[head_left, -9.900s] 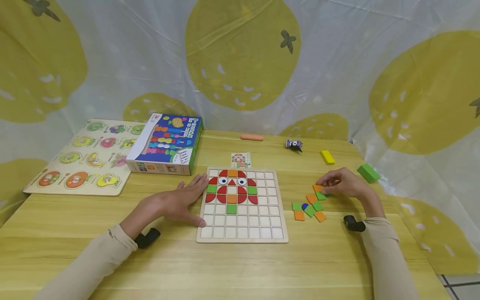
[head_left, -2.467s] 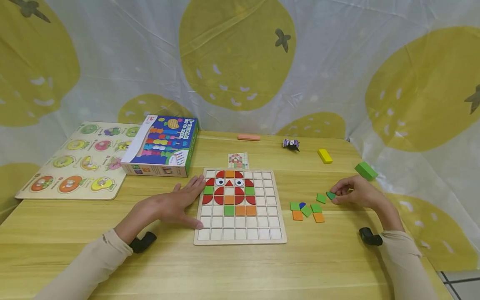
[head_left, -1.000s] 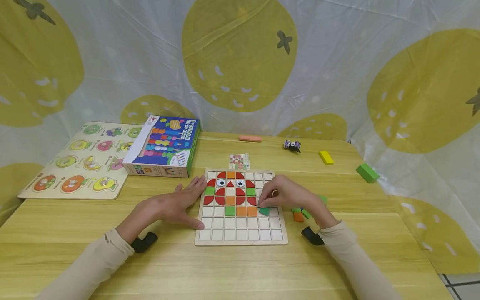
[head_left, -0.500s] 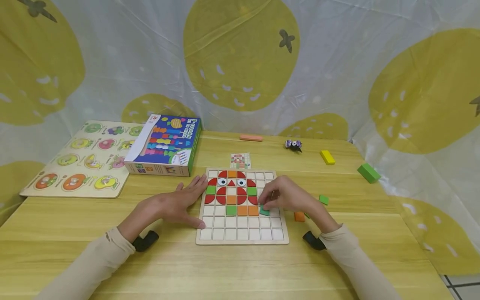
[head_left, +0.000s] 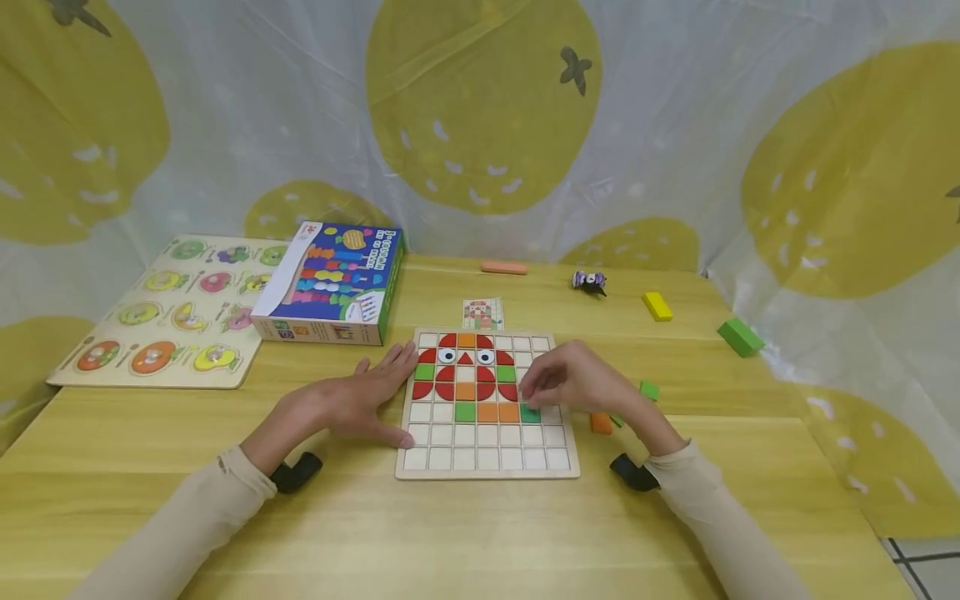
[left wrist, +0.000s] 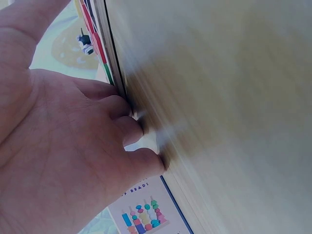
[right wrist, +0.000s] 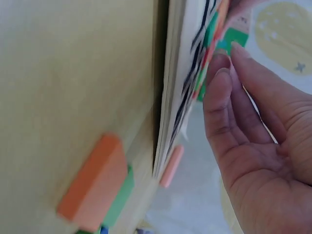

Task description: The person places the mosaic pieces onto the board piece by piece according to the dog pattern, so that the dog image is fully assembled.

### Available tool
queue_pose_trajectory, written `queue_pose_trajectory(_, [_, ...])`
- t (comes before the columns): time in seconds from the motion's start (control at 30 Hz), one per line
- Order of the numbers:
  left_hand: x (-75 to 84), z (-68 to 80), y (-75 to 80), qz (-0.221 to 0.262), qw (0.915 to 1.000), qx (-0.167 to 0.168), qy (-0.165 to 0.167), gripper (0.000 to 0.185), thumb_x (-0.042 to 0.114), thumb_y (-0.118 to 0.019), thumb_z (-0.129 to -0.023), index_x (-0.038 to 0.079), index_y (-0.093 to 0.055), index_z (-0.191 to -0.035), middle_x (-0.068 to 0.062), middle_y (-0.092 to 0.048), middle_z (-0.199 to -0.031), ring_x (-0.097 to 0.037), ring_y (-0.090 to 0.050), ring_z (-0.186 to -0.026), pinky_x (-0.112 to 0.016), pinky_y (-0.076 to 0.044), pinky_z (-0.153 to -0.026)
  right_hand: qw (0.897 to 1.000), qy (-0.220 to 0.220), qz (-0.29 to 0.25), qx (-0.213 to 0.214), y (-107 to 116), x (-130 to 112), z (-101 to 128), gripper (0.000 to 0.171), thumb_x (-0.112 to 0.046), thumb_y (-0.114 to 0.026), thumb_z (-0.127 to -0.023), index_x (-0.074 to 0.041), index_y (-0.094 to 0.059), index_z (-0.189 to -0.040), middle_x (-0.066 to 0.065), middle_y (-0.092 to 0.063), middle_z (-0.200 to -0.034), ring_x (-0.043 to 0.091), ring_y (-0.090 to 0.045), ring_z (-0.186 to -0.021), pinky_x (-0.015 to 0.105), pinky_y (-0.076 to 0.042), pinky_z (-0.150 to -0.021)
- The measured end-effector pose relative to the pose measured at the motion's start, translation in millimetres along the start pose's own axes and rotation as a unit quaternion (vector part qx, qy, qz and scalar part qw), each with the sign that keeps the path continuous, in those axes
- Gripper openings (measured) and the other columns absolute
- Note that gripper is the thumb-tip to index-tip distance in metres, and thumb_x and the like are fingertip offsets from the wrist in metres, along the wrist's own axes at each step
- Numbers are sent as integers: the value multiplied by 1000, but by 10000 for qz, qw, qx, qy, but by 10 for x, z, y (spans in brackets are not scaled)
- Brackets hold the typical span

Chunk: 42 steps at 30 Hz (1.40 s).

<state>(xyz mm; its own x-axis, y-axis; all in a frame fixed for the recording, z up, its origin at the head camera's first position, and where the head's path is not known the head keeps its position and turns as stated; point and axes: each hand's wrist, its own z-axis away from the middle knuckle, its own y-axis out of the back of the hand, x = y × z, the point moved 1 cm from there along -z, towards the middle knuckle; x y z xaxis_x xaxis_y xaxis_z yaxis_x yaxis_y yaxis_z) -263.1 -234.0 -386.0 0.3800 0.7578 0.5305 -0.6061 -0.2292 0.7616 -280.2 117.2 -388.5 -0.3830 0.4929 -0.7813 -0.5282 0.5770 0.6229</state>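
Note:
A wooden grid board lies in front of me, with red, orange, green and eyed tiles forming a bird-like face. My left hand has its fingers spread along the board's left edge, the thumb resting at its lower left side; the left wrist view shows the fingertips right at that edge. Over the board's right side bends my right hand. Beneath its fingertips, a dark green tile sits in the cell right of two orange tiles. In the right wrist view, the thumb and fingers are bent close together beside the board.
Loose orange and green tiles lie right of the board, partly hidden by my right forearm. Behind it is a small picture card. A bead-toy box overlaps a fruit puzzle board at left. Yellow and green blocks stand at right.
Two orange tiles have come onto the board beside the green square. My right hand has brought the dark green tile from the loose pieces into a cell. My left hand stays at the board's edge.

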Motion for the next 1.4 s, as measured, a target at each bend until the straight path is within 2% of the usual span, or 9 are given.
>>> queue_pose_trajectory(0.17, [6, -22, 12, 23, 10000, -23, 19, 123, 51, -83, -93, -1, -3, -172, -21, 9, -180, -44, 11, -165, -68, 4, -130, 9996, -81, 71, 246, 234, 126, 105, 10, -3, -85, -92, -6, -84, -101, 0, -79, -97, 19, -70, -84, 30, -63, -78])
queue_pose_trajectory(0.3, [7, -15, 13, 47, 9999, -41, 84, 123, 51, -83, -93, 0, -3, -172, -20, 9, -180, -44, 10, -166, -68, 3, -130, 9989, 115, 157, 424, 437, 329, 274, 10, 0, -85, -91, -2, -83, -101, 3, -78, -94, 18, -67, -80, 30, -61, -73])
queue_pose_trajectory(0.4, [10, -7, 13, 64, 9999, -43, 100, 123, 51, -83, -93, 0, -3, -172, -21, 9, -180, -44, 10, -166, -68, 3, -130, 9992, 111, 124, 350, 548, 491, 423, 11, 3, -85, -90, 1, -82, -101, 7, -77, -92, 16, -64, -78, 29, -59, -71])
queue_pose_trajectory(0.57, [10, -10, 12, 43, 9999, -46, 87, 123, 51, -83, -93, -1, -4, -172, -21, 8, -180, -45, 10, -165, -69, 3, -130, 10000, -12, 38, -10, 655, 699, 582, 12, 3, -86, -89, 2, -82, -100, 13, -77, -93, 14, -61, -77, 25, -56, -69])
queue_pose_trajectory(0.9, [18, -4, 16, 51, 10000, -15, 27, 123, 52, -83, -93, -1, -4, -172, -22, 8, -180, -46, 9, -165, -70, 2, -129, 9980, 303, -183, -523, 719, 871, 640, 12, 3, -86, -88, 0, -82, -99, 14, -72, -87, 14, -55, -72, 21, -49, -65])
queue_pose_trajectory(1.13, [25, -1, 16, 61, 10000, -25, 1, 123, 52, -82, -93, 0, -3, -172, -21, 8, -180, -45, 9, -165, -70, 2, -129, 9961, 149, -412, -769, 701, 865, 664, 6, 2, -84, -90, 2, -80, -94, 16, -69, -84, 11, -52, -71, 18, -46, -64])
queue_pose_trajectory(1.27, [25, -4, 17, 68, 10000, -28, -6, 123, 52, -82, -93, 0, -4, -172, -22, 8, -180, -45, 9, -165, -70, 2, -129, 9964, 39, -382, -750, 696, 850, 678, 6, 1, -84, -91, 2, -80, -95, 15, -68, -84, 11, -52, -71, 19, -46, -65])
queue_pose_trajectory(1.4, [20, 7, 15, 80, 10000, -18, 7, 123, 52, -82, -94, -1, -4, -172, -22, 7, -180, -45, 9, -165, -70, 2, -129, 9984, -1, -114, -551, 660, 796, 704, 14, -3, -89, -87, -4, -81, -98, 12, -69, -85, 13, -53, -71, 21, -47, -64])
